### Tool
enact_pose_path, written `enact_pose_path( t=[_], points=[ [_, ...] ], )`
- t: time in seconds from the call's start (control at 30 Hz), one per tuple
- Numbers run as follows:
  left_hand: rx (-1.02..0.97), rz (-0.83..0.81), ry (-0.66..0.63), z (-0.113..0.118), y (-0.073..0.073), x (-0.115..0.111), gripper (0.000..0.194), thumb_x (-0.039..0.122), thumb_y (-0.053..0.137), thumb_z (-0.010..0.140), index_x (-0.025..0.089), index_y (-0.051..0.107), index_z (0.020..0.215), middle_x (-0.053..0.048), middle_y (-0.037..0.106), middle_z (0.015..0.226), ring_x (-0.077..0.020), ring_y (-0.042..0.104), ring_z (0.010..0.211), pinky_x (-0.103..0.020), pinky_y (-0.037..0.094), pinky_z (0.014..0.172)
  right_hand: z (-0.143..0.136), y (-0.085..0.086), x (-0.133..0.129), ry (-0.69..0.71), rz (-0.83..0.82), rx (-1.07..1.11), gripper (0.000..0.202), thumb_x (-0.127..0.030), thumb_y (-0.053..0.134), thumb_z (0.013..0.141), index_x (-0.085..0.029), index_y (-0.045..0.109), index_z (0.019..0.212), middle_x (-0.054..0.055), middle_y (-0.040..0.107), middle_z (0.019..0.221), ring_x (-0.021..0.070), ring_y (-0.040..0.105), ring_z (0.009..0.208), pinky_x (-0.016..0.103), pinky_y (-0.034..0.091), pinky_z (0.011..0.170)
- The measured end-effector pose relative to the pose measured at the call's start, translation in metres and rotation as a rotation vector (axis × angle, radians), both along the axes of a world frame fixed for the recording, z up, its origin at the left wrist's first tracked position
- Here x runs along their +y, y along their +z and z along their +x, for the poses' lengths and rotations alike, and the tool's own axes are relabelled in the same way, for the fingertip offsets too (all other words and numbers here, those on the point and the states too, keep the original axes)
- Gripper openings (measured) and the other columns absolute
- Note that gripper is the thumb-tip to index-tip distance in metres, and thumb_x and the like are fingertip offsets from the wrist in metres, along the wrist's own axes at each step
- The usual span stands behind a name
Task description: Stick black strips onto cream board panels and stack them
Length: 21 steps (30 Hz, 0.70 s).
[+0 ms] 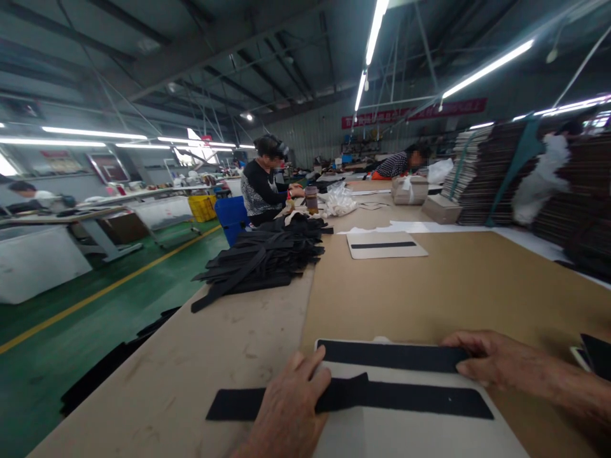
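Observation:
A pale board point(344, 439) lies at the table's near edge with a black strip point(429, 399) across it. Just beyond, another black strip point(391, 356) runs along the far edge of a pale board. My left hand point(291, 401) curls over a separate loose black strip point(233, 404), whose other end overlaps the nearer strip on the board. Its fingertips touch the left end of the far strip. My right hand point(491, 359) pinches the right end of the far strip at the board's edge, thumb on top. The underside of my left fingers is hidden.
A heap of black strips point(267, 254) lies ahead on the left, and a pale board with one strip point(386, 245) sits further out. Tall stacks of boards point(491, 172) stand at right. Two people point(262, 181) work along the table; dark pieces point(596, 356) lie near my right arm.

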<state>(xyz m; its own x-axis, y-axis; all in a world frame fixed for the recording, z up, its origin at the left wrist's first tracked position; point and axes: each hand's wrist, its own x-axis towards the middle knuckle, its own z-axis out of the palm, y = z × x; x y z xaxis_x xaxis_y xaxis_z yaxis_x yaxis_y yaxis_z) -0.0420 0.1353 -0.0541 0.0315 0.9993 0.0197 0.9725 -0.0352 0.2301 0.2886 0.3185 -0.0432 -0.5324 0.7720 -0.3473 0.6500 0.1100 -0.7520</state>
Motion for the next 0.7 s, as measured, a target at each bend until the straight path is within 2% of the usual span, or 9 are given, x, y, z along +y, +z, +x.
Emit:
enact_pose_path(
  t=[0.1, 0.23, 0.3, 0.43, 0.7],
  points=[
    [0.020, 0.020, 0.012, 0.000, -0.001, 0.001, 0.054, 0.007, 0.052, 0.068, 0.025, 0.062, 0.118, 0.001, 0.041, 0.151, -0.0263, 0.044, 0.125, -0.042, 0.041, 0.106, 0.001, -0.006, -0.004, -0.018, -0.127, 0.043, 0.047, -0.056, 0.065, 0.063, -0.019, 0.062, 0.092, 0.000, 0.054, 0.065, 0.0064, 0.042, 0.055, 0.019, 0.032, 0.051],
    [0.046, 0.013, 0.013, -0.001, -0.003, 0.001, 0.060, 0.005, 0.051, 0.066, 0.025, 0.061, 0.121, 0.001, 0.040, 0.152, -0.0263, 0.043, 0.128, -0.043, 0.039, 0.109, 0.001, -0.011, -0.007, -0.077, -0.055, -0.012, 0.043, -0.056, 0.059, 0.070, -0.019, 0.063, 0.092, -0.001, 0.051, 0.062, 0.0060, 0.040, 0.054, 0.018, 0.032, 0.051],
    [0.055, 0.005, 0.013, -0.002, -0.005, 0.000, 0.061, 0.005, 0.051, 0.066, 0.025, 0.061, 0.123, 0.001, 0.039, 0.153, -0.0270, 0.041, 0.130, -0.045, 0.037, 0.111, 0.000, -0.013, -0.009, -0.124, -0.061, -0.016, 0.044, -0.052, 0.056, 0.074, -0.019, 0.062, 0.102, -0.002, 0.047, 0.061, 0.0056, 0.039, 0.052, 0.018, 0.033, 0.050],
    [0.064, 0.018, 0.010, -0.005, -0.006, 0.000, 0.061, 0.005, 0.050, 0.067, 0.026, 0.061, 0.124, 0.002, 0.039, 0.152, -0.0270, 0.041, 0.132, -0.045, 0.036, 0.112, -0.007, -0.011, -0.016, -0.251, -0.053, 0.008, 0.051, -0.043, 0.058, 0.073, -0.018, 0.051, 0.117, -0.003, 0.044, 0.067, 0.0063, 0.042, 0.055, 0.018, 0.034, 0.047],
    [0.064, 0.044, 0.000, -0.008, -0.011, 0.002, 0.055, 0.009, 0.052, 0.071, 0.026, 0.062, 0.122, 0.002, 0.042, 0.151, -0.0265, 0.045, 0.127, -0.043, 0.041, 0.108, -0.010, -0.009, -0.021, -0.271, -0.040, 0.054, 0.035, -0.036, 0.054, 0.079, -0.020, 0.046, 0.110, -0.004, 0.042, 0.069, 0.0053, 0.044, 0.055, 0.016, 0.035, 0.045]
  ],
)
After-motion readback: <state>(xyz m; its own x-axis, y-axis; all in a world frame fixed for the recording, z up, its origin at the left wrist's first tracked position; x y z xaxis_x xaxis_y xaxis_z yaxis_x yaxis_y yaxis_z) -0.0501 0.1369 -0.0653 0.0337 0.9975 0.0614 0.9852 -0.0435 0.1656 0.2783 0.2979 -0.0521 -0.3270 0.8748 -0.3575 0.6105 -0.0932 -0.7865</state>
